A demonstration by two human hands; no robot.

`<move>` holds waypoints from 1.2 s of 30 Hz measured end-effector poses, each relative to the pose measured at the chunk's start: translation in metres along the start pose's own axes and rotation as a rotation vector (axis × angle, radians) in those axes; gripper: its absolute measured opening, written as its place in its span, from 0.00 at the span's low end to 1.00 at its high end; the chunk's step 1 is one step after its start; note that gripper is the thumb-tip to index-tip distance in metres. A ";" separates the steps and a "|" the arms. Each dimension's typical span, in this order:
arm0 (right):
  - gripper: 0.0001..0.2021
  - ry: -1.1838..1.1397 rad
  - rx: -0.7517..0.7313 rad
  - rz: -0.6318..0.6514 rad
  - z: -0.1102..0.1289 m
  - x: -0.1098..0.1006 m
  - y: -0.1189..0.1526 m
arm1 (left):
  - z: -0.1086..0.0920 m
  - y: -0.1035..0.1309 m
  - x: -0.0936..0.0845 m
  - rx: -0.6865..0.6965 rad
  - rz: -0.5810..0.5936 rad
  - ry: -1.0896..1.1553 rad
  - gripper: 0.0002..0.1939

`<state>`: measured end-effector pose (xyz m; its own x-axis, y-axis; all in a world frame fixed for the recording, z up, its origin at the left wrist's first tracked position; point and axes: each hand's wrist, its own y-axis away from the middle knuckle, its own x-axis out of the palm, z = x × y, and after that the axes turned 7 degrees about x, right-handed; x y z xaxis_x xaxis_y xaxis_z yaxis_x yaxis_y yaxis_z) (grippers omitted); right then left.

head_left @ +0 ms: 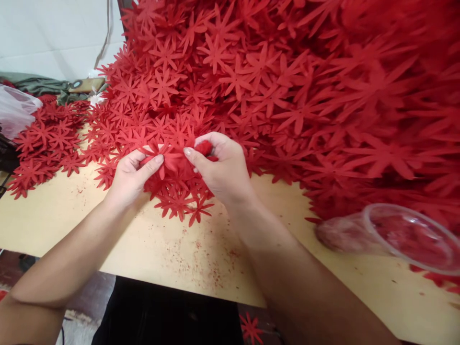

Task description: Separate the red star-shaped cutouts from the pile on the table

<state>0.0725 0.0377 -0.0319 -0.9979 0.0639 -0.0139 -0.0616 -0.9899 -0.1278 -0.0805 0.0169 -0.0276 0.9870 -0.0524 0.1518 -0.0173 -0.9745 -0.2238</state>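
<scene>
Between thumb and fingers, my left hand [134,172] pinches a red flower-shaped cutout [168,160] with long narrow petals. My right hand [223,165] is closed just to its right, the thumb tip close to the cutout's edge. A small dark red fuzzy piece [204,147] shows inside the curled right fingers. Both hands are held above the front of the table, over loose red flower cutouts [178,203]. Part of the held cutout is hidden by my fingers.
A huge heap of red flower cutouts [237,81] covers the back and right of the table [143,244]. A clear plastic tub [366,235] lies tipped at the right. A smaller pile [53,136] and a plastic bag [16,110] are at left. Red crumbs dot the tabletop.
</scene>
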 end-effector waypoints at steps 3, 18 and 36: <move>0.09 0.084 -0.047 -0.008 0.000 0.000 0.003 | 0.000 0.004 0.001 0.033 0.069 -0.043 0.14; 0.03 -0.124 0.061 0.266 -0.001 0.006 0.007 | 0.003 -0.006 -0.009 0.231 -0.117 -0.210 0.09; 0.08 -0.132 0.112 0.231 0.002 0.008 0.008 | 0.000 -0.007 -0.013 0.241 -0.112 -0.318 0.13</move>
<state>0.0644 0.0302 -0.0311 -0.9796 -0.1743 0.1000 0.1725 -0.9847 -0.0259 -0.0928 0.0246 -0.0276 0.9814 0.1582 -0.1087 0.0938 -0.8894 -0.4475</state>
